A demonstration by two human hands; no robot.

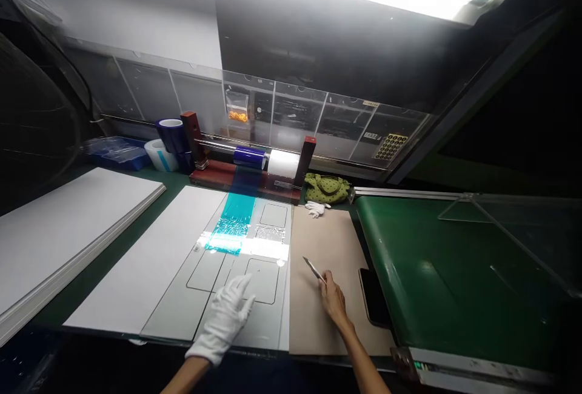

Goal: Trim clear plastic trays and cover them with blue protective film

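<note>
My left hand [226, 315], in a white glove, is over the near part of a clear sheet with black outlined shapes [171, 307], its fingers stretched out and holding nothing. Whether it touches the sheet I cannot tell. Blue film [240, 207] runs down from a roll [249, 157] and lies across the far part of the sheet, wrinkled at its near end. Bare, my right hand [333, 298] grips a slim craft knife [313, 268], its pointed tip facing forward and left, above the brown board [318, 233].
A red-brown roll stand [217, 177] also carries a white roll [283, 163]. White sheets [86, 209] are stacked at left. Behind the board are a green dotted pouch [326, 190] and a white glove [317, 208]. A phone [373, 298] lies beside the green conveyor belt [436, 273].
</note>
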